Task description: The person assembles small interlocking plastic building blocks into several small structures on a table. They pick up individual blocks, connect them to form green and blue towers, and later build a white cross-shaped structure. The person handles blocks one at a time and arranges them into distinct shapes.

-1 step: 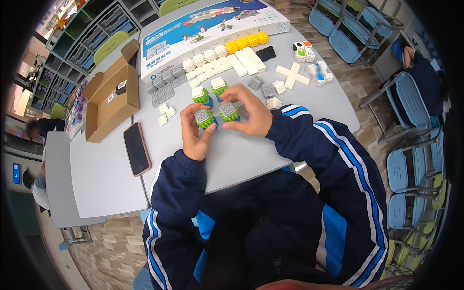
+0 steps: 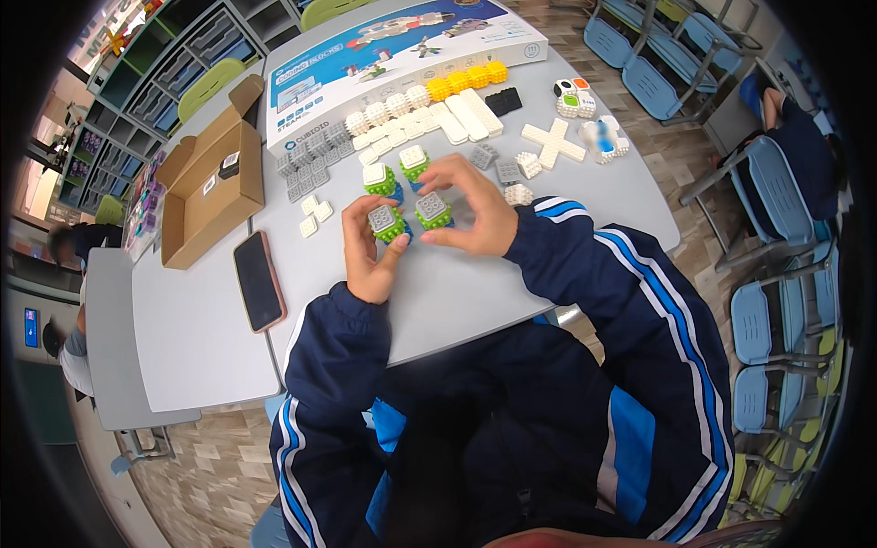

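Note:
A small build of green studded blocks with white tops (image 2: 407,194) sits on the grey table (image 2: 457,301) on a blue base. My left hand (image 2: 365,251) grips its near-left green block (image 2: 384,222) between thumb and fingers. My right hand (image 2: 477,212) curls around the near-right green block (image 2: 432,210), fingers over the top. Two more green blocks (image 2: 379,180) stand at the far side of the same build. Both forearms wear dark blue sleeves with white and light blue stripes.
Behind the build lie white blocks (image 2: 402,114), yellow blocks (image 2: 468,78), a black block (image 2: 503,100), a white cross (image 2: 551,139) and grey blocks (image 2: 311,169). A kit box (image 2: 402,46), an open cardboard box (image 2: 206,187) and a phone (image 2: 258,279) are nearby. Blue chairs (image 2: 767,320) and a seated person (image 2: 799,128) are at the right.

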Motion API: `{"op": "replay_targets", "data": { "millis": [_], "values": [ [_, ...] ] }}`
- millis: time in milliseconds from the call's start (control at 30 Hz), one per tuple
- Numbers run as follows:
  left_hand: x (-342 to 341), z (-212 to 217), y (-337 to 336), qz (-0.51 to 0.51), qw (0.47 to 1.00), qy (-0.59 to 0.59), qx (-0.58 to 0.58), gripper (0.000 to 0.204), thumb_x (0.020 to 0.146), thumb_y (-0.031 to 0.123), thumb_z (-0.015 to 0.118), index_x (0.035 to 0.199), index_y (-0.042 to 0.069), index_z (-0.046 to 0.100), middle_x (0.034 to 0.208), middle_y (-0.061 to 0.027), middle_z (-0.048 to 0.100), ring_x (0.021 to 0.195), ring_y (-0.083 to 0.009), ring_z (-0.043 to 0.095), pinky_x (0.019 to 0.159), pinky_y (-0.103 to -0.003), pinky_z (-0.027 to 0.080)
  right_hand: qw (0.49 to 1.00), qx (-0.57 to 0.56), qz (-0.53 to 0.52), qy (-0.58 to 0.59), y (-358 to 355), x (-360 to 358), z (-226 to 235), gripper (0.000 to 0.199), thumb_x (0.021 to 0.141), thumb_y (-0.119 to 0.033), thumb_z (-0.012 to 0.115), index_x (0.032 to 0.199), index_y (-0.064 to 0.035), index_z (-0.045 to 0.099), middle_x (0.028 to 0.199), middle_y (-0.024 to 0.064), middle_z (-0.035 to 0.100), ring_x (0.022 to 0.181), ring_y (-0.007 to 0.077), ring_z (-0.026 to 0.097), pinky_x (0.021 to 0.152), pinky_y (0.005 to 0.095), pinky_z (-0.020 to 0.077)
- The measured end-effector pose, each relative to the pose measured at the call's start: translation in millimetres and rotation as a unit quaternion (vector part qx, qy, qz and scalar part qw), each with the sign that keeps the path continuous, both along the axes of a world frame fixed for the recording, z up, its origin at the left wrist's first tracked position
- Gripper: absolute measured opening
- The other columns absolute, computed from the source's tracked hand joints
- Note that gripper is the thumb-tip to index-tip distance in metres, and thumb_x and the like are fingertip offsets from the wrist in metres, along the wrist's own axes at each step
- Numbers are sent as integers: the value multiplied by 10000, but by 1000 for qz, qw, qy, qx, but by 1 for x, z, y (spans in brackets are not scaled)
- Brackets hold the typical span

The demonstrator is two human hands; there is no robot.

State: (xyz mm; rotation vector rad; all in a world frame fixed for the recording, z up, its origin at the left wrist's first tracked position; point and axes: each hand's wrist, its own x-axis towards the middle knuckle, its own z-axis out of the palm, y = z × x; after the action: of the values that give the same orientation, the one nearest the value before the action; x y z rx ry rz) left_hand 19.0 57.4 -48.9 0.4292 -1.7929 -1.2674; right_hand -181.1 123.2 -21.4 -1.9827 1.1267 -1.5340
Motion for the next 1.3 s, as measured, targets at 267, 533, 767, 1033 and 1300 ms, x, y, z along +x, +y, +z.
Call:
{"op": "replay_targets", "data": {
  "millis": [267, 533, 767, 1033, 1300],
  "values": [
    [-4, 0, -7, -1, 1000, -2, -5, 642, 805, -91, 651, 1341, 46, 324, 1261, -125, 495, 1150, -223, 524, 1004, -341, 401, 961, -7, -266, 71, -3, -79, 38, 371, 761, -234, 784, 1020, -41, 603, 993, 103, 627, 926, 226, 618, 827, 352, 483],
    [-3, -3, -6, -7, 1000, -15, -6, 649, 797, -69, 679, 1337, 47, 339, 1246, -127, 498, 1145, -219, 531, 995, -339, 402, 869, 302, -270, 284, -1, -105, 17, 471, 712, -393, 786, 1019, -56, 668, 1027, 109, 664, 993, 283, 622, 856, 393, 468],
    [-5, 4, -2, 3, 999, -45, -23, 704, 757, -56, 735, 1335, 59, 349, 1215, -106, 502, 1103, -206, 534, 990, -347, 394, 882, 251, -263, 300, -1, -101, 12, 399, 700, -301, 814, 993, -69, 674, 982, 78, 660, 990, 254, 602, 792, 357, 470],
    [-2, 0, -2, -19, 998, -60, 18, 506, 750, -24, 773, 1159, 53, 485, 1186, -84, 531, 1056, -154, 527, 961, -311, 412, 973, 164, 11, -163, 5, -80, 39, 410, 790, -55, 724, 1174, -63, 580, 1162, 59, 584, 963, 163, 613, 797, 293, 480],
    [-5, 1, -3, -7, 997, -74, -19, 520, 736, -29, 779, 1143, 51, 466, 1193, -123, 557, 1092, -178, 537, 974, -334, 416, 936, 140, 155, -284, -6, -53, 13, 248, 822, -24, 690, 1029, -71, 561, 1203, 112, 563, 1161, 199, 531, 952, 349, 467]
  ]
}}
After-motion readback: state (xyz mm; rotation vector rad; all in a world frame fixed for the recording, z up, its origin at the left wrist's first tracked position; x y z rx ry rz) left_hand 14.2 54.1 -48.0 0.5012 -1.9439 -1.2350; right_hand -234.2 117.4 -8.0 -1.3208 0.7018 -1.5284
